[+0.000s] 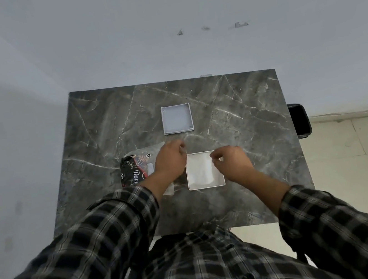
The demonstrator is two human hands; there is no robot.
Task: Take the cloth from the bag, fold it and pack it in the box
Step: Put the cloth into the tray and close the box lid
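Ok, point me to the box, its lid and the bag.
box (pixel 206 185): head view, near rim.
lid (pixel 177 119): head view, centre of inner face.
bag (pixel 132 171): head view, dark printed part left of the left hand.

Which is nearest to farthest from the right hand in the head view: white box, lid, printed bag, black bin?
From the right hand:
1. White box, directly under its fingertips.
2. Printed bag, left, beneath the left hand; lid, farther back on the table. Too close to call.
3. Black bin, off the table's right edge.

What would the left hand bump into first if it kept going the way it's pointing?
Probably the lid. The left hand points away from the person, up the table, and that tray lies just beyond its fingertips, slightly right. Depth is hard to judge.
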